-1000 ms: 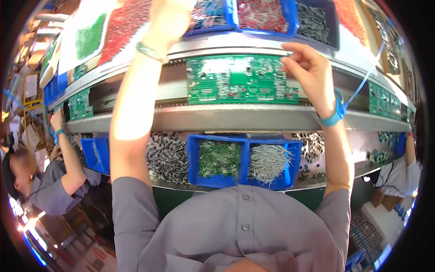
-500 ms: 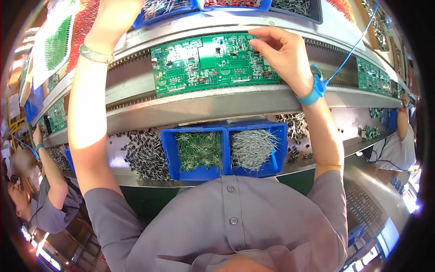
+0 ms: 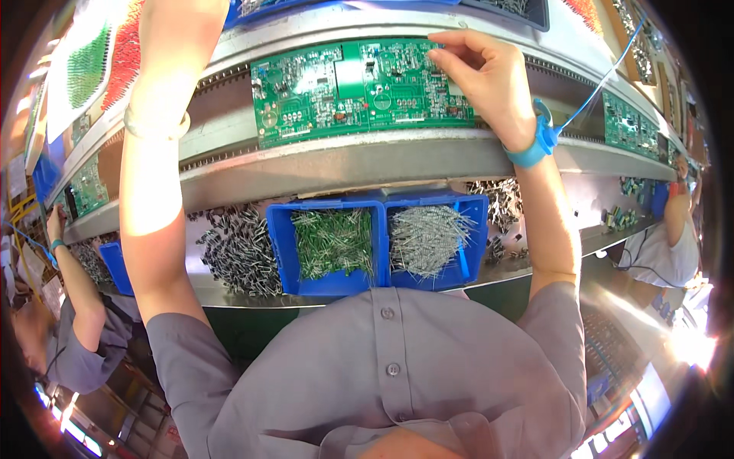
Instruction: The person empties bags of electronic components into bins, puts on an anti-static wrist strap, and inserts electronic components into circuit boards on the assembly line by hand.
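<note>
My right hand [image 3: 493, 88] is over the upper right part of a green circuit board [image 3: 313, 126]. Its thumb and index finger are drawn close in a pinch at the board's far edge. Anything between the fingertips is too small to make out. A blue strap [image 3: 535, 145] with a cord circles that wrist. My left hand [image 3: 183, 38] reaches past the board's left end, washed out by light. The top edge of the picture cuts off its fingers. The board carries many small parts and lies between the conveyor's two rails.
Closer to me stand joined blue bins [image 3: 380, 287] with green-bodied and pale leaded parts. Loose dark parts [image 3: 241, 252] are heaped beside them. More bins [image 3: 329, 14] line the far side. Further boards [image 3: 631, 126] sit along the line. Co-workers [image 3: 88, 336] are at left and right.
The board and conveyor appear slightly higher in the picture. My left hand has shifted up and left, farther out of view. My right hand keeps its pinch at the board's far edge.
</note>
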Available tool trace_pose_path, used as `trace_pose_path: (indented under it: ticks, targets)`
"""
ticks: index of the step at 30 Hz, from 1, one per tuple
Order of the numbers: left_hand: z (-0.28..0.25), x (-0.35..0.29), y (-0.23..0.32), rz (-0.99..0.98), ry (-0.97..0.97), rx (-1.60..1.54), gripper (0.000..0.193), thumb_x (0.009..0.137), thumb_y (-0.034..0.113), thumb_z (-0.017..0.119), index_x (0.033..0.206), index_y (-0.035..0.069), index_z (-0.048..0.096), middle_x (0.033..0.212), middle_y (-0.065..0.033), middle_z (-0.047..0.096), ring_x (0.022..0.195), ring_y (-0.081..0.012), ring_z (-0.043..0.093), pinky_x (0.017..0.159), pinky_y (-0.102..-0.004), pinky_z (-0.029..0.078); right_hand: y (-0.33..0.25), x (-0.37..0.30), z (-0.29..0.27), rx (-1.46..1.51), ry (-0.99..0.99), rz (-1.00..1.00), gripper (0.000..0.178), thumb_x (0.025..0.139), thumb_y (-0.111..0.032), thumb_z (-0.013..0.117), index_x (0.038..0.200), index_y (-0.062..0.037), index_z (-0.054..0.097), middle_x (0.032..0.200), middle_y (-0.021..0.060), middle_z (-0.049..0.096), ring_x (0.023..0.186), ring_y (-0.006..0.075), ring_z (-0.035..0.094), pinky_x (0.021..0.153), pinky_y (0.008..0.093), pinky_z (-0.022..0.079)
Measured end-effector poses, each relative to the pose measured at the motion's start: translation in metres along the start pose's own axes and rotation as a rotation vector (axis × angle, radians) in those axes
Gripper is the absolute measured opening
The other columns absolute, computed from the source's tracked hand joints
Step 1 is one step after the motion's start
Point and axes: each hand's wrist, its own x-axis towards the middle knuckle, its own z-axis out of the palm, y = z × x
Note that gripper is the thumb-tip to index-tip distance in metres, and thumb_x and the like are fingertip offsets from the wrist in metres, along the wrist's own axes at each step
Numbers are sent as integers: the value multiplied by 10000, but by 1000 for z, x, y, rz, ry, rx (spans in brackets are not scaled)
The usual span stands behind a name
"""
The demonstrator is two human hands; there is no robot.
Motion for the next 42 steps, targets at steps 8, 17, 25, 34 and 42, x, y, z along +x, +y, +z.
trace_pose_path:
  ticks: [8, 17, 25, 34, 42]
  targets:
    - [-62, 12, 71, -366, -227, -422, 101, 808, 111, 619, 834, 13, 631, 823, -85, 618, 766, -231, 613, 721, -288, 472, -16, 5, -7, -113, 12, 4, 148, 782, -62, 633, 870, 56, 646, 646, 71, 628, 574, 79, 570, 512, 213, 453]
    - [-86, -26, 105, -480, -317, -599, 112, 707, 40, 676, 677, 17, 570, 721, -79, 592, 582, -238, 568, 534, -300, 454, -30, 11, -16, 59, -223, 278, 158, 768, -51, 626, 848, 85, 644, 653, 82, 636, 534, 89, 579, 468, 213, 467]
    - [-90, -29, 121, -848, -423, -734, 189, 725, 79, 733, 883, 28, 642, 709, -32, 603, 558, -80, 514, 522, -207, 429, -19, 15, -22, -21, -176, 19, 166, 730, -45, 623, 778, 111, 650, 618, 103, 629, 533, 114, 582, 517, 237, 485]
    - [-85, -36, 114, -653, -373, -697, 176, 813, 45, 625, 983, 22, 665, 892, -74, 644, 833, -150, 596, 788, -265, 468, -13, 13, -11, 23, -123, 12, 181, 733, -70, 630, 788, 101, 653, 619, 111, 632, 523, 117, 578, 491, 251, 472]
    - [-82, -44, 108, -463, -186, -630, 154, 780, -2, 611, 924, 31, 656, 872, -95, 608, 689, -158, 567, 630, -250, 465, -19, 20, -8, -152, -160, 114, 194, 720, -89, 625, 813, 78, 661, 655, 144, 656, 559, 158, 636, 546, 262, 511]
